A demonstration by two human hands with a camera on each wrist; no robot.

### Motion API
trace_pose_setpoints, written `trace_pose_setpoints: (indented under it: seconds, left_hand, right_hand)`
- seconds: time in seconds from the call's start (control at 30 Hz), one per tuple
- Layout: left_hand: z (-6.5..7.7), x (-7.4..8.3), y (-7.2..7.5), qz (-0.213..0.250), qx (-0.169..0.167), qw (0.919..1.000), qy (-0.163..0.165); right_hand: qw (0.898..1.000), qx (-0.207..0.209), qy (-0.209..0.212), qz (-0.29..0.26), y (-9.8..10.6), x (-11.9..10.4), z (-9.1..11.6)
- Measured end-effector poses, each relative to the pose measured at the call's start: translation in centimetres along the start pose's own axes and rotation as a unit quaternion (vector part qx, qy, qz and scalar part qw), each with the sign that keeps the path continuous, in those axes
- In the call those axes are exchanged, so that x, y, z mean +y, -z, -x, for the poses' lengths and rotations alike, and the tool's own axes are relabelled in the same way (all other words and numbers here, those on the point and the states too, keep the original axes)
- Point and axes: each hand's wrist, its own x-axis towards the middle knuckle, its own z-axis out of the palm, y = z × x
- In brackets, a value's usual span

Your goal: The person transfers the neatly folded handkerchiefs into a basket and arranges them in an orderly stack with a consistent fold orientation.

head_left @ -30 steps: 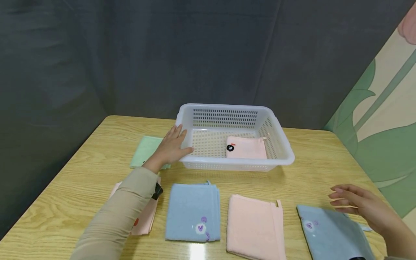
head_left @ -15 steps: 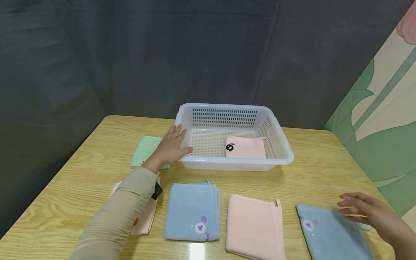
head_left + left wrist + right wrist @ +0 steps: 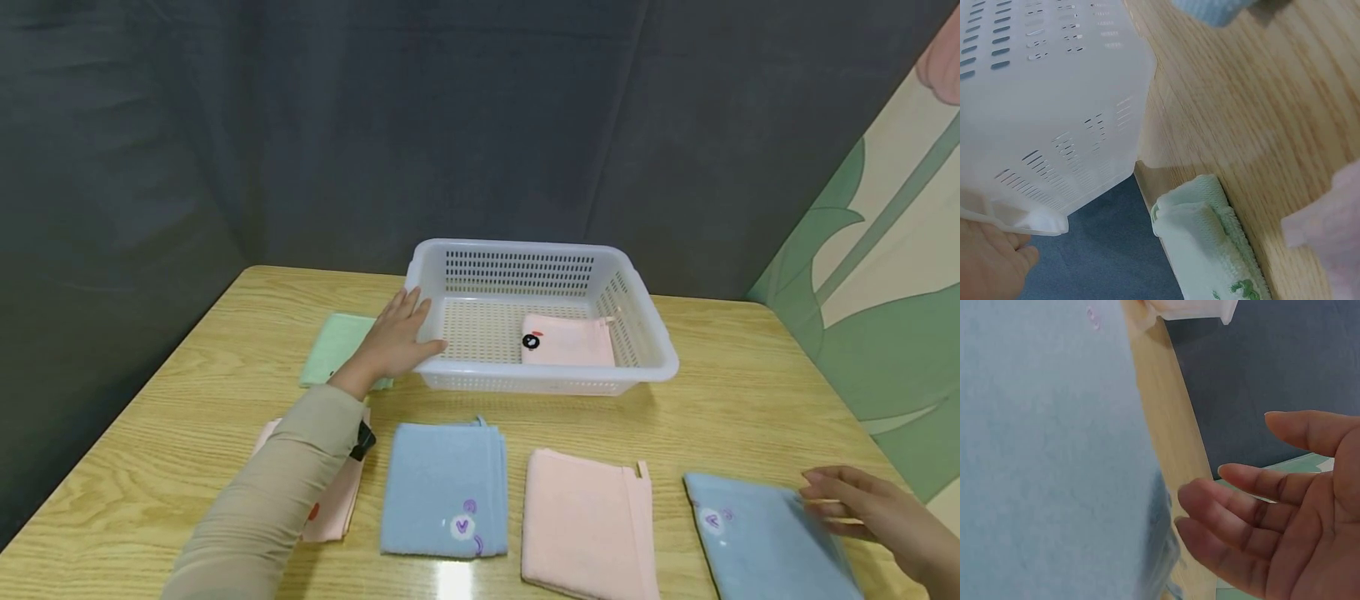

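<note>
My left hand (image 3: pixel 397 337) rests on the left rim of a white plastic basket (image 3: pixel 551 380), fingers spread and fairly straight. Inside that basket, at the right, lies a folded pink towel (image 3: pixel 573 340) with a black round face. At the table's right side my right hand (image 3: pixel 873 512) hovers by the right edge of a folded blue towel (image 3: pixel 765 533) with a purple-and-white bear face. The right wrist view shows the fingers (image 3: pixel 1235 550) loosely bent beside the blue towel's edge, apart from it, holding nothing.
A second blue towel (image 3: pixel 442 483) and a plain pink towel (image 3: pixel 585 521) lie along the front. Under my left forearm is another pink towel (image 3: pixel 341 500), partly hidden. A green towel (image 3: pixel 337 342) sits left of the basket. A dark curtain (image 3: pixel 450 125) hangs behind the table.
My right hand has moved right and toward the table's front, along the right blue towel. The left hand stays on the basket rim, and the towels lie where they were.
</note>
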Motion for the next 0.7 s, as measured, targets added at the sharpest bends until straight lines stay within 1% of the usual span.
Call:
trace_pose_setpoints:
  seconds: [0.1, 0.2, 0.4, 0.53, 0.7]
  left_hand:
    - [0.0, 0.0, 0.0, -0.002, -0.001, 1.0000, 0.001]
    - [0.0, 0.0, -0.1, -0.005, -0.001, 1.0000, 0.000]
    - [0.0, 0.0, -0.2, -0.005, -0.003, 1.0000, 0.002]
    - [-0.1, -0.1, -0.2, -0.008, 0.000, 1.0000, -0.001]
    - [0.0, -0.1, -0.1, -0.005, -0.001, 1.0000, 0.000]
  right_hand:
    - [0.999, 0.002, -0.019, 0.028, -0.8, -1.6, 1.0]
    - [0.999, 0.001, -0.028, 0.035, -1.1, -2.2, 1.4]
    - [0.999, -0.004, -0.028, 0.045, -1.1, -2.1, 1.4]
    - [0.998, -0.007, -0.018, 0.055, -0.9, -1.6, 1.3]
    - [0.996, -0.008, -0.001, 0.091, -0.8, -1.0, 0.8]
